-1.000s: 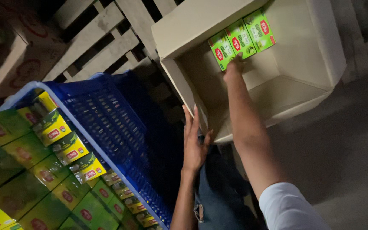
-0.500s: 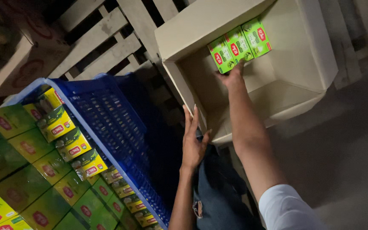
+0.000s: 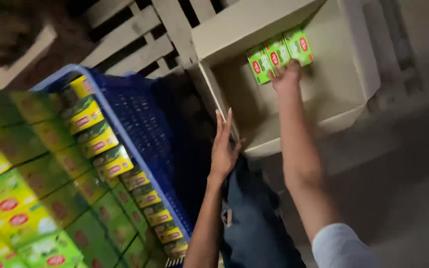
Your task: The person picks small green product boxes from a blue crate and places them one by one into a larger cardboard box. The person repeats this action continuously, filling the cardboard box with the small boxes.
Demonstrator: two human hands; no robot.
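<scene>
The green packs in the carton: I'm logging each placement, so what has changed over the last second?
Little. The right hand has kept pressing the three green packs against the far wall of the cardboard carton; hand and packs sit slightly further in. The left hand stays open by the carton's near edge. The blue crate of packs is unchanged.

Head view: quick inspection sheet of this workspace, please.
Surface: grey floor, dim.
Job's things: three green packs side by side against the far wall inside the open cardboard box.
Clutter: blue crate filled with green and yellow packs.
Hands: right hand touching the three green packs; left hand open, at the box's near edge.
Cables: nothing seen.
Surroundings: wooden pallet slats behind crate and box; person's dark trousers below.
</scene>
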